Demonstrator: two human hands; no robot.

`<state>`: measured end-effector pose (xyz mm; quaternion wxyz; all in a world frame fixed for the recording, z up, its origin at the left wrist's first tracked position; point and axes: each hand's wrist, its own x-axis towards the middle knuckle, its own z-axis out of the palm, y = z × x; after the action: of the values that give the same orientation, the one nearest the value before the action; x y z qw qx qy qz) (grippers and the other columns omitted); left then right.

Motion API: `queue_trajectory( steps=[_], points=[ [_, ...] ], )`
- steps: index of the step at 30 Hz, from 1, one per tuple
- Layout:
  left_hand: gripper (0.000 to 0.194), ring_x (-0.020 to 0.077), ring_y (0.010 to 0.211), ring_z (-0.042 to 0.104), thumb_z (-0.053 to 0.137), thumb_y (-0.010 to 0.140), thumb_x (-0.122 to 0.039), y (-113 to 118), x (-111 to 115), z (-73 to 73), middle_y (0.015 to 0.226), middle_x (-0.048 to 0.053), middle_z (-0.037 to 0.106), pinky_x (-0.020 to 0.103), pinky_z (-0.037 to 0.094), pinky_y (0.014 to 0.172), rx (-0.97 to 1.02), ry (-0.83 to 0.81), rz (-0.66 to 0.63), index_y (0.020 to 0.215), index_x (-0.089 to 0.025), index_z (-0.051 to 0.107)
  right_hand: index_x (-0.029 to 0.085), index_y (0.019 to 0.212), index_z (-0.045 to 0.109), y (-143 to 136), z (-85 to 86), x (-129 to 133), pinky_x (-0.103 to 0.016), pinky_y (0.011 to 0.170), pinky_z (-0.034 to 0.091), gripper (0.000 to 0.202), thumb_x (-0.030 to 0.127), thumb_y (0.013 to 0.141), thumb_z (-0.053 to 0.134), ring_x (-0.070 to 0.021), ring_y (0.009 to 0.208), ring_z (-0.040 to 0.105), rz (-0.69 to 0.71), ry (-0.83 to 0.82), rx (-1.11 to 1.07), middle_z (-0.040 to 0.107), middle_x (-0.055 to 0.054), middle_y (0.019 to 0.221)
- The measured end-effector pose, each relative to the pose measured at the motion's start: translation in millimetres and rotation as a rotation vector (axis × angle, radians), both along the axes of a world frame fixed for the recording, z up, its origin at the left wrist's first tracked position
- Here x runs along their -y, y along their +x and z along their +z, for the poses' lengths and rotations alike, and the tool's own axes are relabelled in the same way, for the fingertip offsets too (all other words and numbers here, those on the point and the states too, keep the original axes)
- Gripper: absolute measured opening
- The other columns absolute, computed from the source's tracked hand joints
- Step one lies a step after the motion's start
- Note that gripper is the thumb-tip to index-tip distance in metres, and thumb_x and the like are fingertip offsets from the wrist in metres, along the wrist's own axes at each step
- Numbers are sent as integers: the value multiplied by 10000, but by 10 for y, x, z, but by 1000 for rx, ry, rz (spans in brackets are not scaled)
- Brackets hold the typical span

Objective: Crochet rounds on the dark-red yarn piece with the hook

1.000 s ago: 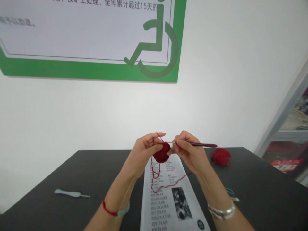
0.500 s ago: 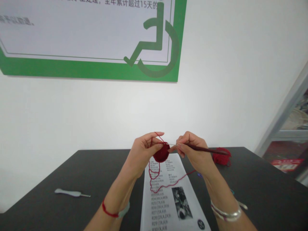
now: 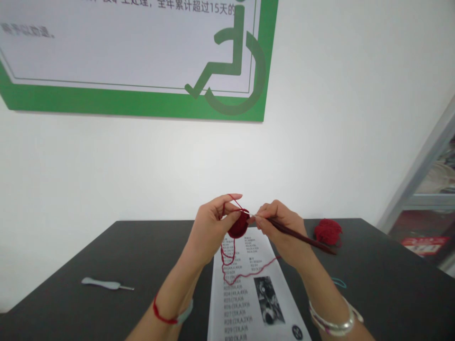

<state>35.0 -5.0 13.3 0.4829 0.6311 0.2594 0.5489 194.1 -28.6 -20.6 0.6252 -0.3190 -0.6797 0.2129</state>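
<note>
Between thumb and fingers, my left hand pinches a small round dark red crochet piece. Red yarn loops over its raised index finger, and the strand hangs down across the printed sheet. My right hand grips a crochet hook with a long dark brown handle, much like a pen. The hook's thin metal end reaches the top edge of the crochet piece; its very tip is too small to make out.
A printed pattern sheet lies on the black table below my hands. A ball of red yarn sits at the back right. Another hook with a pale handle lies at left. A teal loop is beside my right forearm.
The rear end of the crochet hook's handle has swung downward, and my right hand has shifted slightly left and down. My left hand keeps its hold on the crochet piece.
</note>
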Motion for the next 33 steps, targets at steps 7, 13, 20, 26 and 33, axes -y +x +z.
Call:
queue_trajectory(
  steps=[7, 13, 20, 26, 33],
  points=[
    [298, 104, 536, 564, 659, 730, -145, 35, 13, -45, 633, -28, 655, 240, 460, 529, -50, 18, 126, 1027, -128, 642, 239, 762, 510, -202, 12, 60, -257, 559, 429, 164, 99, 847, 504, -136, 583, 561, -281, 391, 274, 600, 6, 667],
    [322, 102, 503, 540, 683, 702, -150, 54, 41, -32, 592, -40, 634, 248, 449, 531, -70, 2, 50, 1022, -135, 657, 247, 851, 557, -100, -56, -129, -262, 575, 478, 144, 111, 879, 516, -140, 638, 610, -166, 450, 297, 631, -6, 733],
    [367, 88, 525, 547, 750, 654, -154, 8, -35, -14, 606, -29, 640, 227, 426, 545, 88, -225, -186, 1011, -121, 670, 271, 923, 588, -8, -140, -231, -281, 542, 470, 230, 57, 851, 544, -150, 643, 561, -167, 636, 359, 625, -24, 773],
    [405, 94, 555, 548, 717, 682, -153, 44, -45, -61, 622, -38, 631, 221, 432, 551, 82, -139, -30, 1079, -117, 644, 246, 855, 544, -196, -209, -226, -308, 584, 471, 190, 63, 877, 497, -172, 660, 550, -396, 640, 382, 597, -39, 740],
    [376, 139, 691, 613, 632, 758, -138, 27, -37, -76, 730, -8, 679, 278, 499, 711, -52, 133, 233, 1132, -158, 647, 241, 825, 520, -211, -50, -3, -259, 558, 442, 158, 89, 859, 499, -133, 614, 552, -250, 435, 250, 585, -2, 721]
  ],
)
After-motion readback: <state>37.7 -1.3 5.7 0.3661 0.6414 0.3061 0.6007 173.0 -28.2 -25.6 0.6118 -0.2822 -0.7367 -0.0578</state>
